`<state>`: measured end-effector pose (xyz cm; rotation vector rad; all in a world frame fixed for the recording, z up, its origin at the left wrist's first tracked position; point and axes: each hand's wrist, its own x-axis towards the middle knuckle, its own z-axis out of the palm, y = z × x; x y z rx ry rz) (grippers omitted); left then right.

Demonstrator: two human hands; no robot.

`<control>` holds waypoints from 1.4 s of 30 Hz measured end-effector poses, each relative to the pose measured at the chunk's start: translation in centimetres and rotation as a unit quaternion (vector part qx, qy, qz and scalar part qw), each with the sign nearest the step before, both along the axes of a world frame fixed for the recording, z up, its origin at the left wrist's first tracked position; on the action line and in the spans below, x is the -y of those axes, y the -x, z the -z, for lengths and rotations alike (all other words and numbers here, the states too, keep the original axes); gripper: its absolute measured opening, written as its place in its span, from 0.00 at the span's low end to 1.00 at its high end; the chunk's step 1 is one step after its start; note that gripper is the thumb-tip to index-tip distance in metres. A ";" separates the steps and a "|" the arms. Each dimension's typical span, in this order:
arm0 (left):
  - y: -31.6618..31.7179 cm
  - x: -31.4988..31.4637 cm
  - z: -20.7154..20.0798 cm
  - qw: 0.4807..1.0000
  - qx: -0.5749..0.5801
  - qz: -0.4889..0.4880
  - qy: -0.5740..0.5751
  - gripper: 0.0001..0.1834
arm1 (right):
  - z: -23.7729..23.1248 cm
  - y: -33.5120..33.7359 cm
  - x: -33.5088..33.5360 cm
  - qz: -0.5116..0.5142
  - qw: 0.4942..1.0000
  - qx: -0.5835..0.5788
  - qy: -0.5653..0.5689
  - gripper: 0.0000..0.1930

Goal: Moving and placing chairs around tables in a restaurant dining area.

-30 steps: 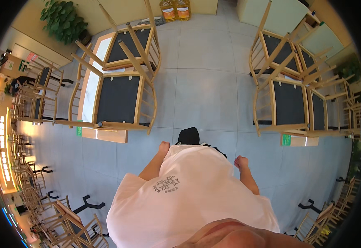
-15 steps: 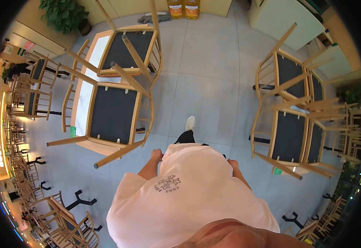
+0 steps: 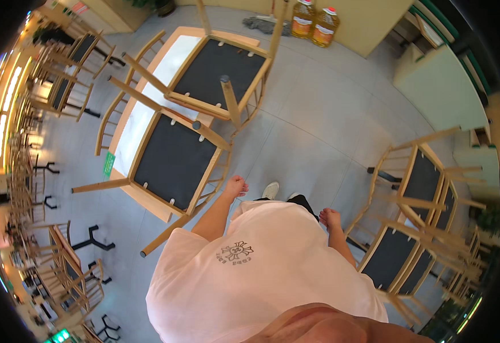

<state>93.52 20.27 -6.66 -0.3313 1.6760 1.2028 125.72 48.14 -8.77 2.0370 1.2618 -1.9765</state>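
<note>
My left hand (image 3: pixel 236 186) hangs in front of my body with its fingers loosely curled, and nothing shows in it. It is closest to an upturned wooden chair (image 3: pixel 175 159) with a black seat, which rests on a table (image 3: pixel 134 137) with a pale marbled top and wood edge. Another upturned chair (image 3: pixel 221 72) lies beyond it on that table. My right hand (image 3: pixel 330 217) is at my other side, also curled, holding nothing visible. To its right, more upturned chairs (image 3: pixel 389 256) sit on a second table. Neither hand touches the furniture.
Grey floor tiles (image 3: pixel 301 120) run between the two tables. At the far wall stand two oil jugs (image 3: pixel 323 28) beside a grey mop head (image 3: pixel 266 26). A pale counter (image 3: pixel 441 88) is at the far right. Stacked chairs and black table legs (image 3: pixel 92 238) line the left.
My view has turned right and moved forward, so the left table looks nearer and the oil jugs larger. Both hands have swung forward from my sides, and both shoes now show.
</note>
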 end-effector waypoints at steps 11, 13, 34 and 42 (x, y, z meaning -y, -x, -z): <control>-7.4 7.9 4.2 0.945 0.122 -0.206 0.222 0.07 | 4.8 7.7 -13.2 -0.185 0.981 0.049 0.017 0.11; -8.0 6.4 4.7 0.938 0.125 -0.227 0.229 0.07 | 5.7 9.7 -16.9 -0.199 0.980 0.030 0.013 0.10; 15.7 -30.8 -3.4 0.892 -0.438 -0.105 0.030 0.19 | 2.3 22.2 -39.8 -0.201 0.979 0.021 -0.003 0.10; 24.7 -37.8 -10.3 0.849 -0.506 -0.154 0.018 0.35 | 0.6 24.3 -40.3 -0.297 0.950 0.096 0.004 0.07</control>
